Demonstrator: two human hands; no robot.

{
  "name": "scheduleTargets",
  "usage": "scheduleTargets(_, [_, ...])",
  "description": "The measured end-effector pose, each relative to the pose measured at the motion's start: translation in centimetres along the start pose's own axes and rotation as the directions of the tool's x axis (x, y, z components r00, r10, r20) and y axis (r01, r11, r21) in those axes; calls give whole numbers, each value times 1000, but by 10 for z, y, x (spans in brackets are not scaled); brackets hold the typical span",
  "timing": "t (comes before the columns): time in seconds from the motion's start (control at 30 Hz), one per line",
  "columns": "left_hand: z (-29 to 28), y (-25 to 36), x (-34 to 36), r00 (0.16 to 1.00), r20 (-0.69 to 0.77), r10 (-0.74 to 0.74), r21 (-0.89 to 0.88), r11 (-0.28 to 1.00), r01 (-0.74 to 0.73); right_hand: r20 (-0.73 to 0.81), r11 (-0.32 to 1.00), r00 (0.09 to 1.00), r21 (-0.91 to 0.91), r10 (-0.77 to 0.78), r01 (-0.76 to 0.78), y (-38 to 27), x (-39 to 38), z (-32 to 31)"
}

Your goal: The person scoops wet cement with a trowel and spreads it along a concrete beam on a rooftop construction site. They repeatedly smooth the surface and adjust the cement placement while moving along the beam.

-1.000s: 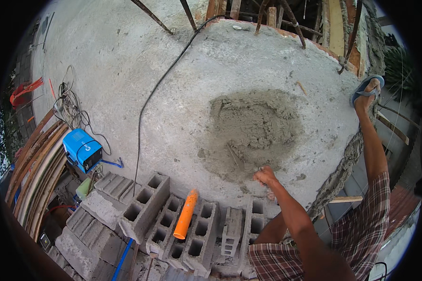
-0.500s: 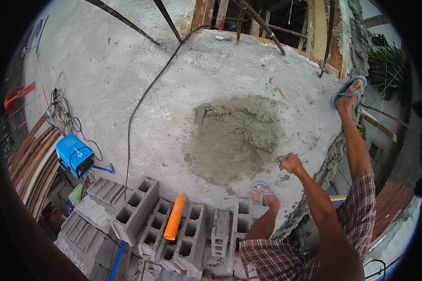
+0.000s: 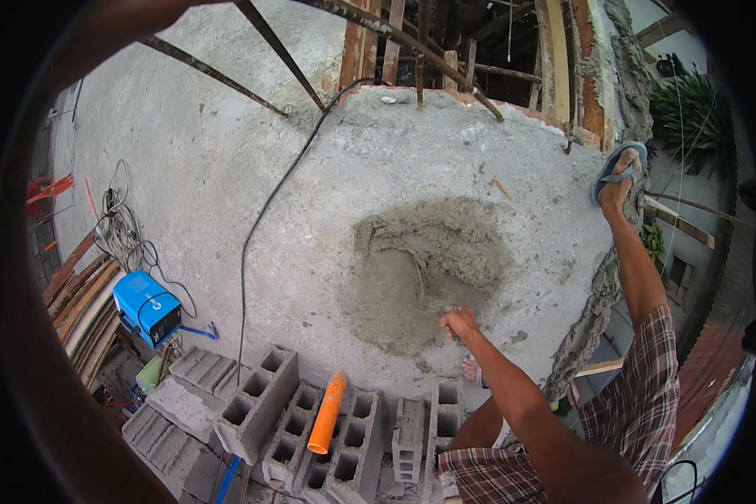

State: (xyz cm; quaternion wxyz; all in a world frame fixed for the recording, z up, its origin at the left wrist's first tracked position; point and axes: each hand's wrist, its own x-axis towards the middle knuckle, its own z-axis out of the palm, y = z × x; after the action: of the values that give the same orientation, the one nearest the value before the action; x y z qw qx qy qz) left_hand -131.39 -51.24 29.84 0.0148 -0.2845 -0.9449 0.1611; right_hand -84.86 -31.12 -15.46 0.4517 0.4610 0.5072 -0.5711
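My right hand point(image 3: 459, 322) is closed around the handle of a trowel. The trowel's blade point(image 3: 419, 275) reaches forward from the fist into a round patch of wet grey mortar point(image 3: 391, 307) on the concrete slab. It is seen nearly edge-on and hard to separate from the mix. Rough mortar heaps up along the patch's far and right sides, while the near left part is spread flatter. My left hand is not in view; a blurred brown band along the left rim cannot be made out clearly.
Hollow concrete blocks point(image 3: 357, 437) line the near edge, with an orange pipe point(image 3: 328, 413) on them. A blue machine point(image 3: 147, 307) and coiled cables point(image 3: 122, 223) are at left. A black cable point(image 3: 252, 227) crosses the slab. Steel bars point(image 3: 218, 76) and a timber-framed opening point(image 3: 496, 50) lie beyond; the slab's broken edge point(image 3: 592, 323) drops off right.
My right hand has moved left with the trowel, from the mortar's right side to over its near part. The blade has turned and points farther away. The whole view has shifted slightly.
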Motion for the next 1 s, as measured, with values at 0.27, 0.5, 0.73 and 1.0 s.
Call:
scheduleTargets(0.27, [-5,-8,6,976,-192,101,118,990,-79,150,979,971,-64,-184,196,-61,1,141])
scheduleTargets(0.5, [-27,8,12,993,-74,88,164,984,-75,-222,920,967,391,129,-33,-16,-5,45])
scheduleTargets(0.73, [-35,20,10,990,-28,-142,53,988,143,61,507,782,-730,-620,458,-119,-98,-100])
scheduleTargets(1.0, [-25,19,0,985,-175,15,120,993,6,628,-582,714,-719,-309,380,-235,-3,-139])
